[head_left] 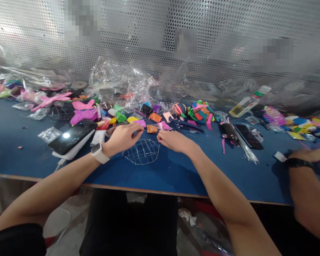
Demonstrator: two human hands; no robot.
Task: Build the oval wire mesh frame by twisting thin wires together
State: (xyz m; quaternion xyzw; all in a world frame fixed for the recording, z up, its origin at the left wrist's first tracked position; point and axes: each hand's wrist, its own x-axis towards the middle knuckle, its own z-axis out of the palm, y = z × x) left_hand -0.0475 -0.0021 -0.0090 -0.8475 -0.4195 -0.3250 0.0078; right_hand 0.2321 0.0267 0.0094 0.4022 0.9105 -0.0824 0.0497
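A wire mesh, bent into a rounded outline with crossing strands, lies on the blue table in front of me. My right hand is closed in a pinch at the mesh's upper right corner, where a thin wire end meets the fingertips. Above the mesh's upper left side is my left hand, thumb and forefinger pressed together; whatever they hold is too small to make out. Just beyond the fingers lie small packets of coloured clay, among them an orange-brown packet and a pink packet.
Left of me are a phone and cable. Behind lie clear plastic bags and pliers. To the right are a bottle, a bundle of wires, a dark phone and another person's hand.
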